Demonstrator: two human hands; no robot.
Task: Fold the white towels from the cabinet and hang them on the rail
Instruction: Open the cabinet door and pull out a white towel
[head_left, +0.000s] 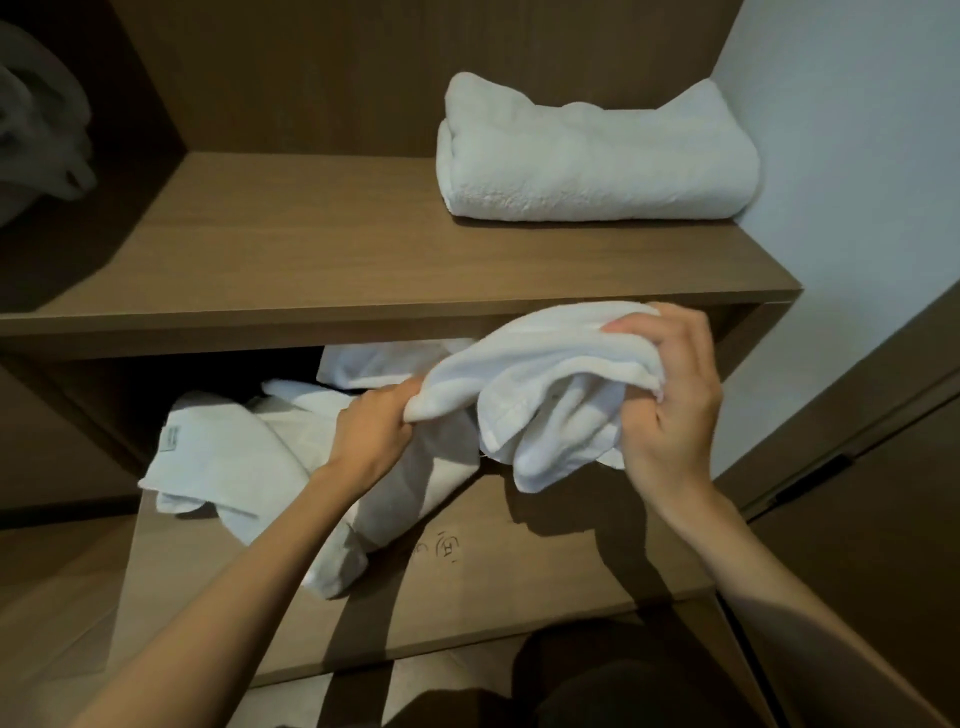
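A small white towel (540, 374) hangs bunched in the air in front of the wooden cabinet's lower shelf (519, 582). My left hand (376, 428) grips its left end in a fist. My right hand (670, 395) grips its right end, thumb over the top edge. Behind and below it, more loose white towels (234, 457) lie crumpled on the lower shelf, one with a small label. A folded thick white towel (592, 156) rests on the upper shelf (311, 249) at the right. No rail is in view.
A grey-white cloth bundle (36, 119) sits at the far left of the upper compartment. A pale wall (857, 156) and a dark door panel (857, 509) stand to the right of the cabinet.
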